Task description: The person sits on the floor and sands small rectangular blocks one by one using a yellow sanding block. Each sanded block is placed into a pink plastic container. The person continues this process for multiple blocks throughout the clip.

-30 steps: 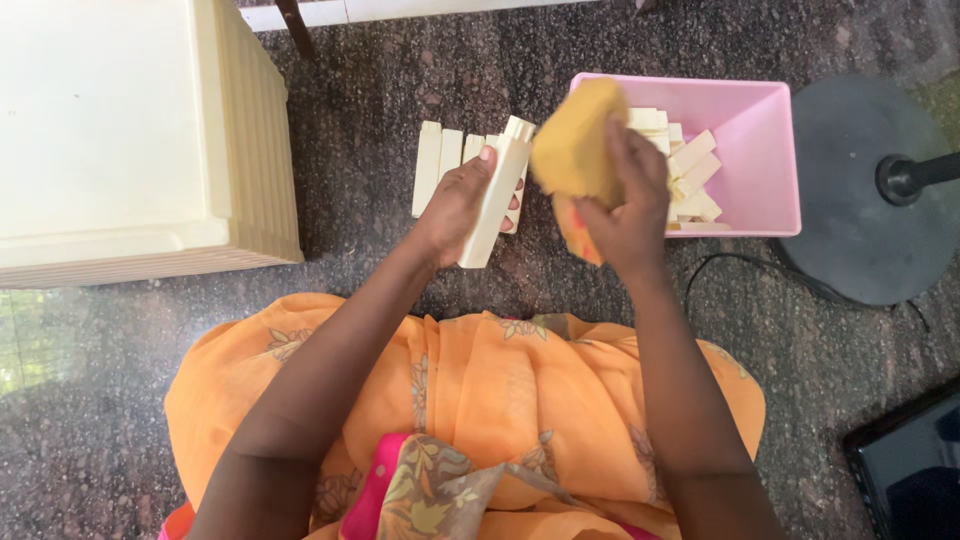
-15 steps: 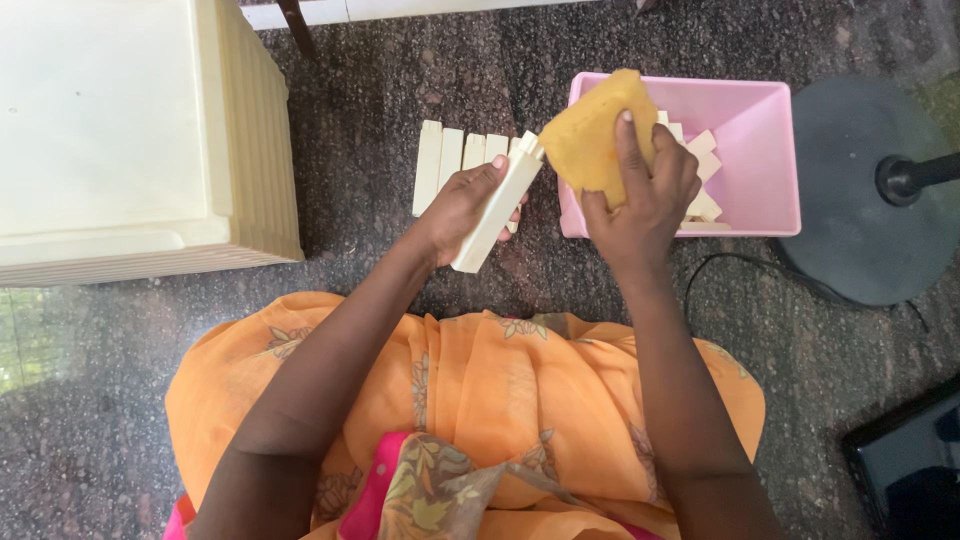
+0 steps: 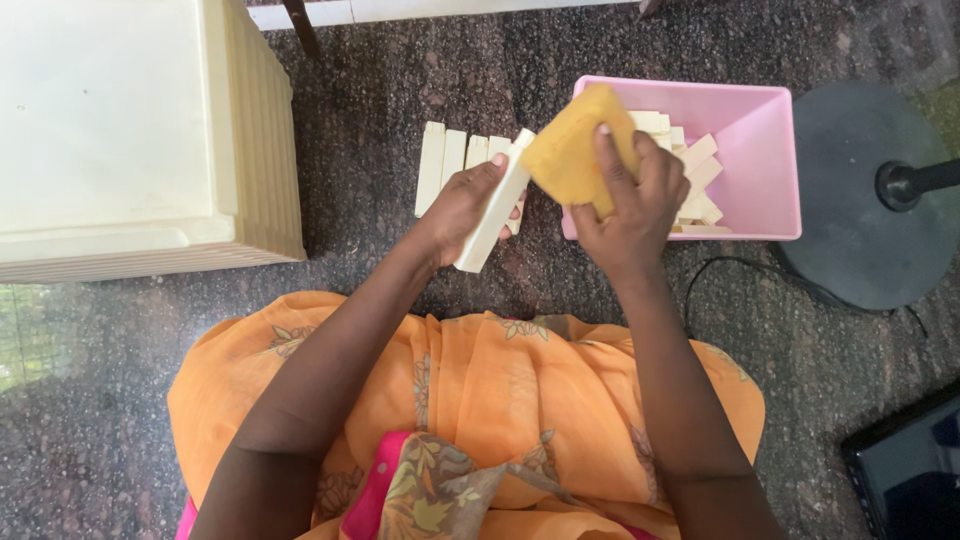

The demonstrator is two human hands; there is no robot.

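Left hand (image 3: 462,205) wrapped round a long cream-white rectangular wooden block (image 3: 495,203), tilted, upper end touching the yellow sponge pad (image 3: 572,150) that the right hand (image 3: 628,205) pinches w/ fingers pressed on top, both held above the speckled dark stone floor (image 3: 400,90). Block looks plain, smooth, square-edged. Pink rectangular plastic tub (image 3: 750,150) just beside right hand holds a loose pile of similar cream blocks (image 3: 690,175); more blocks lie in a row on floor (image 3: 455,165) behind left hand.

A dark speckled stone floor (image 3: 380,90) carries a cream plastic stool (image 3: 130,140) at nine o'clock, a row of pale blocks (image 3: 455,165) at twelve, a pink tub (image 3: 770,150) and round black stand base (image 3: 860,200) toward two.
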